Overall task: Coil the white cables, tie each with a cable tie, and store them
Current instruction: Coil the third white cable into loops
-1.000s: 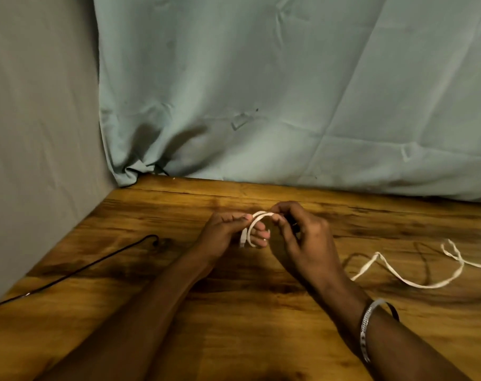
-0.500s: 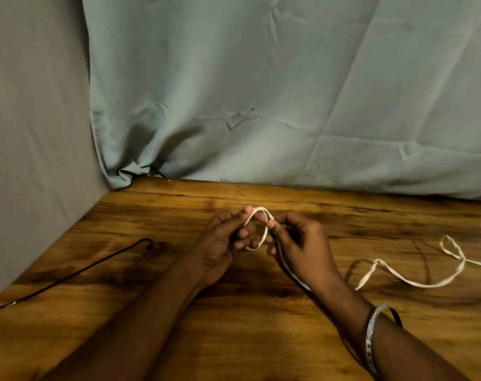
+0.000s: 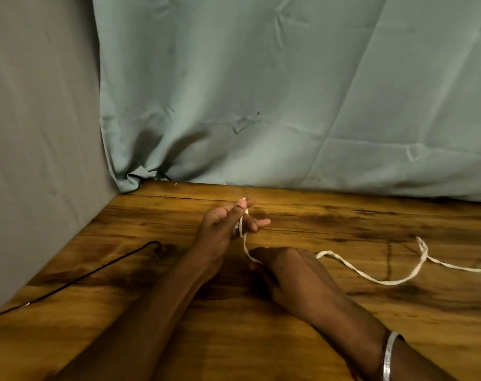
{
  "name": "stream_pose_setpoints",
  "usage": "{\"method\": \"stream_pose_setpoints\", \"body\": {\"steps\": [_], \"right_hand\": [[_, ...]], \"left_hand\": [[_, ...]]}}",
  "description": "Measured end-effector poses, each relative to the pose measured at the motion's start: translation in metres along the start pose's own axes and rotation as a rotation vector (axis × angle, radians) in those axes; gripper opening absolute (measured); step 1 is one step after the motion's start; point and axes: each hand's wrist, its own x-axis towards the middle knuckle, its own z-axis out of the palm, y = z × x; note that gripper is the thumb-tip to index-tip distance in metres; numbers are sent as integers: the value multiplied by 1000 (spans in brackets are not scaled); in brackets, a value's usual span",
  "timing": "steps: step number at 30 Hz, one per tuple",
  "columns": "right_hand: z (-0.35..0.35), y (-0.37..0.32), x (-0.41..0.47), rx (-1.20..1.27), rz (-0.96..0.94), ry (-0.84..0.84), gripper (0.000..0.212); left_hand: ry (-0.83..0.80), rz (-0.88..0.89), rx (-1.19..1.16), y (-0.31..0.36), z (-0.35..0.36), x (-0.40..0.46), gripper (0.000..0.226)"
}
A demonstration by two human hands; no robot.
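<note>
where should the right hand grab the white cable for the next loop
Probably on the flat stretch of the white cable just right of the right hand, coming from above with thumb and finger. There it lies straight on the wooden table; farther right it crosses itself. The left hand holds the started end, so a nearby grip leaves little slack.

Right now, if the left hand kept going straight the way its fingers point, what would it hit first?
The left hand points up and away across the table. Nothing shows in that line before the curtain at the far edge, so probably the curtain first, though depth is hard to judge.
</note>
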Motion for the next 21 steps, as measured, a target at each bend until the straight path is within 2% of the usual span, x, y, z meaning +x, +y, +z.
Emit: {"method": "stream_pose_setpoints", "body": {"steps": [4, 8, 10, 13, 17, 21], "right_hand": [[-10, 7, -3, -2, -96, 94, 13], [-16, 22, -6, 53, -98, 212, 26], [-18, 31, -4, 135, -85, 296, 14], [-19, 44, 0, 290, -47, 373, 15], [-20, 52, 0, 472, 65, 393, 8], [-14, 51, 1, 663, 158, 417, 5]], "left_hand": [[-106, 21, 221, -3, 4, -6, 44], [-159, -13, 353, -11, 7, -8, 42], [-188, -24, 335, -11, 6, -8, 42], [-269, -81, 311, -3, 7, -12, 40], [-365, -204, 216, 4, 12, -21, 35], [-472, -290, 9, 5, 16, -24, 29]]}}
